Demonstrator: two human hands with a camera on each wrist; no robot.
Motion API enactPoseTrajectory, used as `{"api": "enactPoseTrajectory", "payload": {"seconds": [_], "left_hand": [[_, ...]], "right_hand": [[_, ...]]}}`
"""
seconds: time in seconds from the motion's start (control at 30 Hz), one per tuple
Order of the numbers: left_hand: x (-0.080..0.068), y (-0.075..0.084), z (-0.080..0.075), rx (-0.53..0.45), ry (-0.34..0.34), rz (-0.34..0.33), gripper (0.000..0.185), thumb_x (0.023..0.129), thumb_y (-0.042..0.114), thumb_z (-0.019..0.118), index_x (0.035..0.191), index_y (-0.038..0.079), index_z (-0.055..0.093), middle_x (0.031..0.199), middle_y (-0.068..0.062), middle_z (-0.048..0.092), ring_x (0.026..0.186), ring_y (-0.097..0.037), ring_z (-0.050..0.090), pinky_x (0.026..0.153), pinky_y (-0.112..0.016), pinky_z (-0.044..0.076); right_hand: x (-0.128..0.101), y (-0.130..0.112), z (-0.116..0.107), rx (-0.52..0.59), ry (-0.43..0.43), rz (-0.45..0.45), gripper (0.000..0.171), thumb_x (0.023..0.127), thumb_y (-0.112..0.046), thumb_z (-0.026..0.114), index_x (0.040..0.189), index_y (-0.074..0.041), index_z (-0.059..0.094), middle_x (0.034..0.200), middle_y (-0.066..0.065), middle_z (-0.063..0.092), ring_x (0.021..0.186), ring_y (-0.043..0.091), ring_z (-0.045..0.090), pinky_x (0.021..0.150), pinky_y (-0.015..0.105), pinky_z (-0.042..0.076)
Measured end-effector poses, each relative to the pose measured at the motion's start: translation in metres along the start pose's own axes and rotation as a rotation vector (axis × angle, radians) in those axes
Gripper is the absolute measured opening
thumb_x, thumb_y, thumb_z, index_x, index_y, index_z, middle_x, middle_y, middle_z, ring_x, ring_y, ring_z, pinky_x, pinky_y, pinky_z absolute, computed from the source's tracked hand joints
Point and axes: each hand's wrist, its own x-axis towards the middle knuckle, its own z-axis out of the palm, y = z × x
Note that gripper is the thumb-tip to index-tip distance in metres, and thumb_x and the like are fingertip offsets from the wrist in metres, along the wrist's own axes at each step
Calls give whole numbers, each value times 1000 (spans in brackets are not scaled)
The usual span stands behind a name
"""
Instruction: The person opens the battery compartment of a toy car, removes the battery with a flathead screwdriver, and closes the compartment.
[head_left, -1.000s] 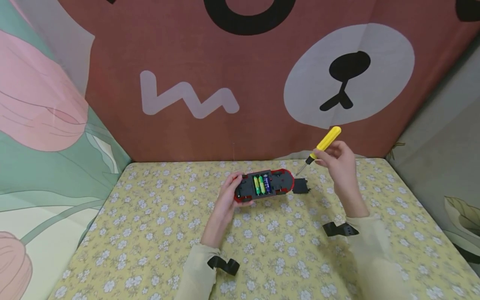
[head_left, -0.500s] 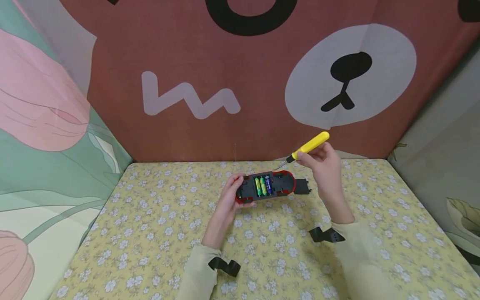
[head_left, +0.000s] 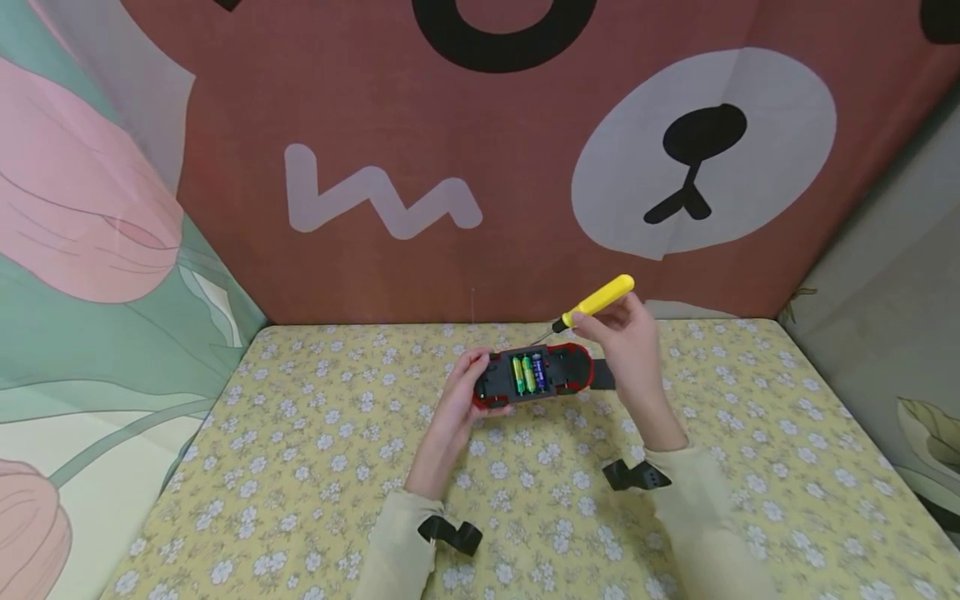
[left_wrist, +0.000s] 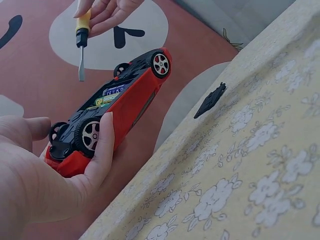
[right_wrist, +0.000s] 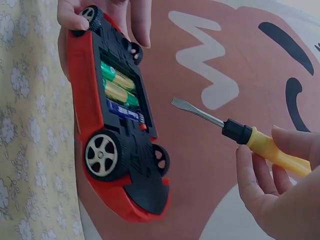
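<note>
A red toy car (right_wrist: 86, 107) is held with its black underside facing up, its battery compartment uncovered. Inside sit two green-and-yellow batteries (right_wrist: 118, 86) and one blue battery (right_wrist: 123, 111), side by side. My left hand (head_left: 454, 390) grips one end of the car, thumb along its side. My right hand (head_left: 628, 346) pinches a yellow-handled screwdriver (head_left: 600, 300) with a flat metal blade. In the right wrist view the blade tip (right_wrist: 180, 103) stands apart from the batteries. A black battery cover (left_wrist: 210, 100) lies on the table, partly behind my right hand in the head view.
A yellow floral cloth (head_left: 330, 500) covers the table. Behind its far edge hangs a reddish-brown curtain (head_left: 375, 275) with a printed bear face. A green and pink printed curtain (head_left: 90, 208) is at the left, a grey one (head_left: 885, 250) at the right.
My right hand has moved left with the screwdriver, bringing its tip from beyond the car's right end to near the battery compartment. The left hand and car have stayed almost still.
</note>
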Motion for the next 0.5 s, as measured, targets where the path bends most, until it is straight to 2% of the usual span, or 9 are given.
{"api": "enactPoseTrajectory", "payload": {"seconds": [0.23, 0.5], "left_hand": [[0, 1, 0, -3, 6, -6, 40, 109, 31, 52, 142, 9, 50, 138, -19, 52, 106, -35, 61, 63, -34, 65], [0, 0, 0, 5, 4, 0, 32, 109, 32, 53, 135, 14, 55, 137, -19, 53, 104, -34, 62, 62, -34, 65]], "right_hand": [[-3, 2, 6, -4, -28, 33, 40, 95, -8, 76, 127, 3, 56, 107, 9, 64, 94, 15, 66, 86, 33, 64], [-5, 9, 9, -52, -67, 74, 44, 93, -10, 78, 130, 1, 58, 114, 12, 66, 100, 15, 64, 87, 21, 59]]}}
